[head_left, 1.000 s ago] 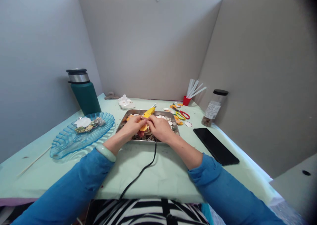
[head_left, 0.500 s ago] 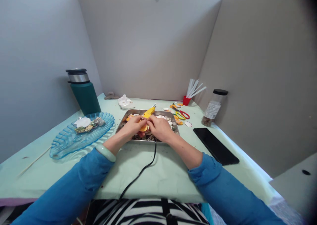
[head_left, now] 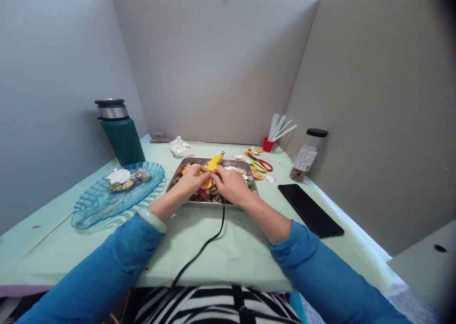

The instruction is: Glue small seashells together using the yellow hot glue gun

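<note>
Over a metal tray (head_left: 188, 161) of shells, my left hand (head_left: 194, 180) and my right hand (head_left: 230, 184) meet with fingertips pinched close together. Whatever sits between the fingers is too small and too covered to name. An orange shell piece (head_left: 206, 184) shows just below the fingertips; I cannot tell whether it is held or lies in the tray. Just beyond the hands, a yellow glue gun (head_left: 214, 162) rests across the tray. A black cord (head_left: 210, 241) runs from the tray toward the table's front edge.
At left are a blue glass dish (head_left: 96, 214) with shells, a green bottle (head_left: 123, 141) and a thin stick (head_left: 48, 233). To the right lie pliers (head_left: 261, 165), a black phone (head_left: 309, 210) and a jar (head_left: 308, 155). White glue sticks (head_left: 280, 128) stand in a red cup (head_left: 268, 145).
The fingertips have shifted very slightly against each other. Both arms and the things on the table stay where they were.
</note>
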`<state>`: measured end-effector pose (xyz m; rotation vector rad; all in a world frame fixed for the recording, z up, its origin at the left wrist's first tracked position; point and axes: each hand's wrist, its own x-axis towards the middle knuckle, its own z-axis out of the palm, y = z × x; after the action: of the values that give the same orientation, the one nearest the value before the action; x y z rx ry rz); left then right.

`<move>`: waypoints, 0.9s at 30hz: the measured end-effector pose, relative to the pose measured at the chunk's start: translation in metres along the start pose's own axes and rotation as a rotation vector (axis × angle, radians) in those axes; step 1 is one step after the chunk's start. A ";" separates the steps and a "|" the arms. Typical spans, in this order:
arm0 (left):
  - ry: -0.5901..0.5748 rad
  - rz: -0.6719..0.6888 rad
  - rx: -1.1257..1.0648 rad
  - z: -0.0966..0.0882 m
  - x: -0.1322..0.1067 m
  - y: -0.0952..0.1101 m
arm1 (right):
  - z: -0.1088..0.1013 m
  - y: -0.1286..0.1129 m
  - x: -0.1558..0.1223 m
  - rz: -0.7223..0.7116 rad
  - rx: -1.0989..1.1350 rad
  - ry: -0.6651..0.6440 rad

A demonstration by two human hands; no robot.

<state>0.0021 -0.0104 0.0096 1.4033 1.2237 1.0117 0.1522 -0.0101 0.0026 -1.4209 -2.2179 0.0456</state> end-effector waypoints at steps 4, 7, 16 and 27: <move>0.009 0.003 -0.002 0.000 0.000 -0.001 | 0.000 -0.001 0.000 -0.009 -0.002 0.009; -0.012 0.012 -0.012 -0.001 0.001 -0.001 | 0.001 -0.001 -0.001 -0.017 -0.002 0.010; -0.020 -0.014 0.020 -0.001 0.001 0.000 | -0.002 -0.001 -0.002 -0.021 -0.008 0.020; -0.015 -0.041 0.054 0.001 0.002 0.000 | -0.002 -0.002 -0.001 -0.009 -0.032 0.035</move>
<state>0.0030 -0.0081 0.0095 1.4193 1.2718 0.9447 0.1518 -0.0121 0.0042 -1.4181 -2.2053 -0.0175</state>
